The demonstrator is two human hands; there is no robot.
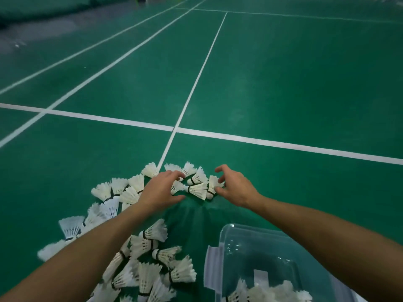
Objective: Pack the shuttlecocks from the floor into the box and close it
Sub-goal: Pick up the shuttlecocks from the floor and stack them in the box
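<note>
Many white feather shuttlecocks lie on the green court floor. A small cluster of shuttlecocks (196, 186) sits between my two hands. My left hand (161, 190) reaches in from the left with thumb and fingers spread round one shuttlecock (177, 186) and touching it. My right hand (236, 188) cups the cluster from the right, fingertips against the end shuttlecock (212, 185), index finger raised. A larger pile of shuttlecocks (150, 260) spreads under and beside my left forearm. The clear plastic box (246, 243) stands open at the lower right, with several shuttlecocks (270, 292) inside.
White court lines (218, 134) cross the green floor just beyond the cluster. A white latch (212, 267) hangs on the box's left side. Bare court stretches ahead and to the right. A dark padded wall runs along the far left.
</note>
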